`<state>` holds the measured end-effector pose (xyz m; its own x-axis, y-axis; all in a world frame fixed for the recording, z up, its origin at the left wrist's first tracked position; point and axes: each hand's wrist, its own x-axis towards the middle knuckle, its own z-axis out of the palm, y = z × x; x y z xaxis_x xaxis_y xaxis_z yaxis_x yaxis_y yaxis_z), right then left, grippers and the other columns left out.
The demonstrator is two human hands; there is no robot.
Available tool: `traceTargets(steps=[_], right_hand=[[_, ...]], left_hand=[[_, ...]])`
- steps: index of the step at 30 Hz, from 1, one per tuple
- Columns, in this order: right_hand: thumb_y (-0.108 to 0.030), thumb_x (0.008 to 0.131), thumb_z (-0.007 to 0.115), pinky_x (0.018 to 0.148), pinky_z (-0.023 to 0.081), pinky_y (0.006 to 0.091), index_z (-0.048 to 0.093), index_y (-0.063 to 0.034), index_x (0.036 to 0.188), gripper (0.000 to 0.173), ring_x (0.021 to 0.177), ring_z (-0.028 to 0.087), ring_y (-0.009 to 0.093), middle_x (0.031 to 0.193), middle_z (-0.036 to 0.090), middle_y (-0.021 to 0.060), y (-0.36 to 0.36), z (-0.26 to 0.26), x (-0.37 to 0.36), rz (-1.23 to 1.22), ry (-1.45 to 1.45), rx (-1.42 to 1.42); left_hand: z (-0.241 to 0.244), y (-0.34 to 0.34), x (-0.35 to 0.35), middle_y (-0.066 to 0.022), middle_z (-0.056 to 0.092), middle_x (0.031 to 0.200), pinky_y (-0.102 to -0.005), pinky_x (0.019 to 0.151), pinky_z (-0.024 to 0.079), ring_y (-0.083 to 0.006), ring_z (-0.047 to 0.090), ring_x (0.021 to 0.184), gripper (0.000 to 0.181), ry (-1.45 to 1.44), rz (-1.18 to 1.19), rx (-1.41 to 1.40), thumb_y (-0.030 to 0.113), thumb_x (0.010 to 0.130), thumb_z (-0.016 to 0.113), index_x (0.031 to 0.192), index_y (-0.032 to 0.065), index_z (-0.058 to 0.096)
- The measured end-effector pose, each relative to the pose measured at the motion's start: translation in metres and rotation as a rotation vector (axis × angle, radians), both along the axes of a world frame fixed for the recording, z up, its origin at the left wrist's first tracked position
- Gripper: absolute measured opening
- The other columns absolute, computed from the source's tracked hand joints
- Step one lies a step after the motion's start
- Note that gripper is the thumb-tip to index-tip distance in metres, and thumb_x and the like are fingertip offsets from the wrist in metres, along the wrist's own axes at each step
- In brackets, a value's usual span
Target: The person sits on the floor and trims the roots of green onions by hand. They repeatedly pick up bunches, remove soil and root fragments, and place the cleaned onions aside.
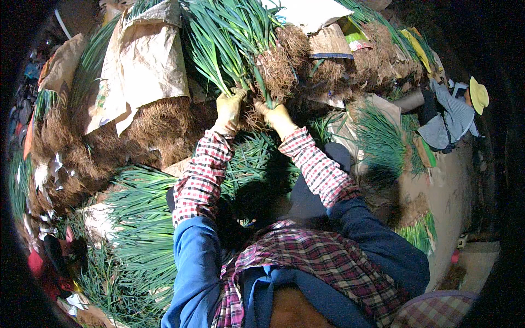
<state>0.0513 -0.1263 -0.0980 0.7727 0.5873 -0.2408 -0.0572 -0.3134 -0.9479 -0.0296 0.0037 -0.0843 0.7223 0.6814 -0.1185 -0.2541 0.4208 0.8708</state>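
Both hands wear pale yellow gloves and reach to a pile of green onion plants (229,37) with brown roots (275,71). My left hand (231,108) is closed around the pale lower stems of a few plants, whose leaves point up and away. Just right of it, my right hand (279,117) grips the base of a green stem (261,84) beside the root mass. Loose green leaves (254,160) lie below, between my forearms. Parts of the fingers are hidden among stems and roots.
Beige sacks (143,61) cover rooted bundles at the upper left. Trimmed-looking green bundles lie at left (143,229) and right (381,139). A white sack (311,14) lies at the top. A person in a yellow hat (451,110) is at the far right.
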Motion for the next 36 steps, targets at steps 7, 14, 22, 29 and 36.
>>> traceTargets(steps=[7, 14, 22, 29, 36], right_hand=[[-0.016, 0.08, 0.066, 0.066, 0.043, 0.0245, 0.063, -0.0056, 0.088, 0.013, 0.071, 0.053, 0.007, 0.079, 0.064, -0.001, 0.002, 0.047, -0.016, 0.259, -0.048, -0.088], [-0.031, 0.073, 0.07, 0.079, 0.045, 0.0306, 0.063, -0.0065, 0.096, 0.034, 0.087, 0.061, 0.02, 0.093, 0.065, 0.0087, 0.061, 0.112, -0.016, 0.179, -0.245, -0.022], [-0.01, 0.077, 0.067, 0.043, 0.04, 0.0258, 0.062, -0.0006, 0.084, 0.013, 0.046, 0.048, 0.013, 0.065, 0.059, 0.0028, 0.087, 0.05, -0.003, -0.141, 0.138, 0.393], [-0.02, 0.083, 0.061, 0.046, 0.036, 0.0217, 0.064, -0.0042, 0.087, 0.016, 0.054, 0.05, 0.008, 0.07, 0.061, -0.0008, 0.012, 0.052, -0.002, 0.019, 0.136, 0.473], [-0.013, 0.08, 0.064, 0.057, 0.039, 0.0228, 0.064, -0.0079, 0.087, 0.008, 0.064, 0.051, 0.008, 0.072, 0.06, -0.0022, 0.034, 0.064, -0.012, 0.104, 0.125, 0.463]], left_hand=[[0.002, 0.023, 0.007, -0.0089, 0.064, 0.087, -0.0227, 0.064, 0.048, -0.0136, 0.059, 0.07, 0.02, 0.071, -0.025, 0.123, 0.006, 0.079, 0.064, 0.095, -0.0035, 0.059], [-0.003, 0.026, -0.006, -0.0045, 0.062, 0.091, -0.023, 0.065, 0.045, -0.0109, 0.056, 0.076, 0.025, -0.038, 0.018, 0.16, 0.007, 0.079, 0.064, 0.101, -0.0011, 0.056], [0.02, 0.006, -0.019, -0.0081, 0.063, 0.08, -0.0244, 0.059, 0.048, -0.0149, 0.06, 0.066, 0.016, -0.119, -0.002, -0.083, 0.002, 0.08, 0.062, 0.094, -0.0022, 0.057], [0.012, 0.015, -0.039, -0.0051, 0.06, 0.073, -0.0252, 0.054, 0.047, -0.0139, 0.057, 0.061, 0.013, -0.078, -0.196, -0.184, 0.011, 0.083, 0.06, 0.092, 0.0022, 0.056], [0.01, 0.001, -0.042, -0.0041, 0.06, 0.078, -0.0218, 0.055, 0.045, -0.0113, 0.054, 0.063, 0.015, -0.006, -0.118, -0.055, 0.01, 0.087, 0.056, 0.097, 0.0003, 0.055]])
